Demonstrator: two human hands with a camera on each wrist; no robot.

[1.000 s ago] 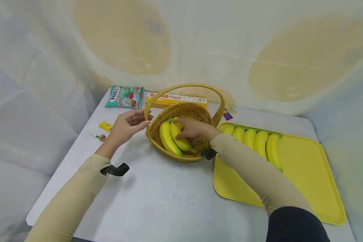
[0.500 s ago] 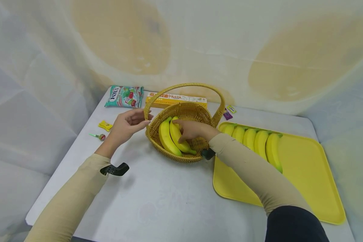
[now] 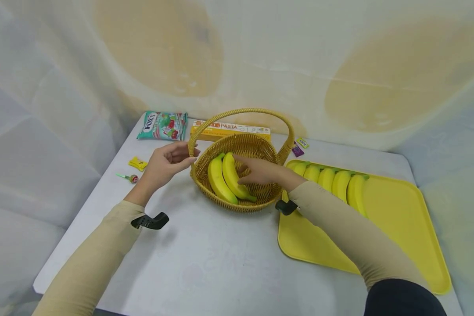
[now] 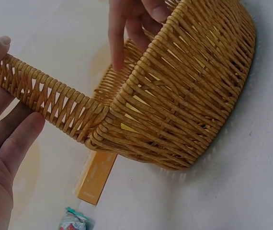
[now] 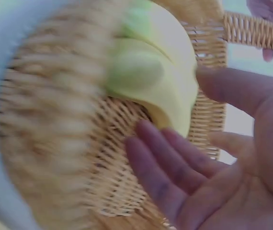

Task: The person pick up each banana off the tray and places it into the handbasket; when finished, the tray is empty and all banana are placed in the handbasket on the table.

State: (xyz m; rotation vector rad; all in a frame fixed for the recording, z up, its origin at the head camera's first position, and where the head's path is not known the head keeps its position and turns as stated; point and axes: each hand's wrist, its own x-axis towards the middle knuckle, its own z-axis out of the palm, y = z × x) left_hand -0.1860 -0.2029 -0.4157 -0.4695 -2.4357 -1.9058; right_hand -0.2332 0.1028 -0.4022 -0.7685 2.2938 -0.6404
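Observation:
A woven wicker basket stands in the middle of the table, its handle arching over it. Two yellow bananas lie side by side inside, a left banana and a right banana. My left hand holds the left side of the handle between thumb and fingers, which the left wrist view shows close up. Over the basket's right half, my right hand has its fingers spread and loose beside the right banana. In the right wrist view, the right fingertips lie close to that banana, gripping nothing.
On the right lies a yellow tray with a row of several bananas. Behind the basket are a pasta box and a candy bag. Small wrapped candies and a lollipop lie left; more candies lie back right.
My right hand has let go of the right banana and shifted slightly right, its fingers opening. The bananas rest in the basket. My left hand stays on the handle.

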